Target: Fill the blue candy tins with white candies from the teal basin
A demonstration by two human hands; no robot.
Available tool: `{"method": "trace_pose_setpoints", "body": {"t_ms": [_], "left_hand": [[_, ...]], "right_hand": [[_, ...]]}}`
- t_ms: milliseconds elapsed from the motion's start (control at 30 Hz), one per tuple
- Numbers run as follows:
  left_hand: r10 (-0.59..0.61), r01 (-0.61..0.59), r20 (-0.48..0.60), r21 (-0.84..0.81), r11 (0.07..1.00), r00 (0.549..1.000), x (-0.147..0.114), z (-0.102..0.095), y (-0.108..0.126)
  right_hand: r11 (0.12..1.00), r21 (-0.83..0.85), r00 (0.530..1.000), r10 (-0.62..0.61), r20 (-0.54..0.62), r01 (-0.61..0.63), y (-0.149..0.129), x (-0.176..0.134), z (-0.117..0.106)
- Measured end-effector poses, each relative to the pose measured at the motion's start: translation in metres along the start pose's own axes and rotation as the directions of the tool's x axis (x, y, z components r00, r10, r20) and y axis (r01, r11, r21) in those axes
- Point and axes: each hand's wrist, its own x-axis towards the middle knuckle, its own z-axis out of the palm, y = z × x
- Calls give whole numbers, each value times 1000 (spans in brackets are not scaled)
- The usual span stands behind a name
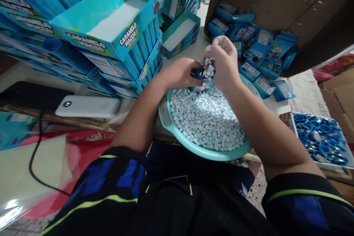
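Note:
A turquoise basin [210,155] full of small white and pale blue candies [210,121] stands in front of me. Over its far side, my left hand [181,72] grips a small blue packet [197,74], its fingers and thumb on the packet's sides. My right hand [225,57] is closed around a clump of white candies [209,68] right at the packet's mouth. Some of those candies show below the fingers, between the two hands. Part of the packet is hidden behind the candies and my left fingers.
Stacked blue display boxes [110,25] rise at left, with smaller trays [181,35] behind. A cardboard box [265,3] holds several filled blue packets [258,42]. A white power bank [88,106] lies at left. Blue caps [318,136] fill a tray at right.

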Motion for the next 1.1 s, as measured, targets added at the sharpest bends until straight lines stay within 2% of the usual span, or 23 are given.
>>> {"method": "trace_pose_setpoints", "body": {"t_ms": [100, 167, 367, 433, 533, 600, 700, 800, 867, 1000, 1100], "left_hand": [[-4, 5, 3, -35, 999, 1000, 1, 0, 0], [-2, 2, 20, -36, 999, 1000, 1, -1, 1], [4, -3, 18, -44, 999, 1000, 0, -1, 4], [1, 0, 15, -40, 999, 1000, -1, -1, 3], [11, -10, 33, -20, 1000, 999, -1, 0, 2], [14, -15, 48, 8, 1000, 999, 0, 1, 0], [19, -21, 35, 43, 999, 999, 1, 2, -3], [38, -38, 25, 27, 999, 999, 1, 2, -3], [35, -36, 36, 18, 999, 999, 0, 2, -3], [36, -38, 55, 25, 999, 998, 1, 2, -4], [35, -37, 57, 31, 999, 998, 2, 3, -5]], "right_hand": [[999, -37, 999, 0, 47, 1, 1, 1, 0], [1000, -24, 999, 15, 35, -14, 6, 3, 0], [967, 251, 995, 72, -64, -54, 24, 9, -5], [953, 302, 997, 57, -60, -37, 24, 7, -4], [943, 333, 991, 51, -124, -7, 23, 2, 1], [947, 321, 988, 38, -151, 12, 24, 1, 4], [983, 182, 998, -20, -64, 31, 28, 4, 5], [998, 68, 1000, -1, -17, 3, 32, 9, 0], [992, 121, 997, 40, -61, -32, 31, 10, -4], [940, 341, 982, 92, -166, -31, 26, 8, -10], [910, 413, 978, 120, -173, -38, 22, 7, -13]]}}
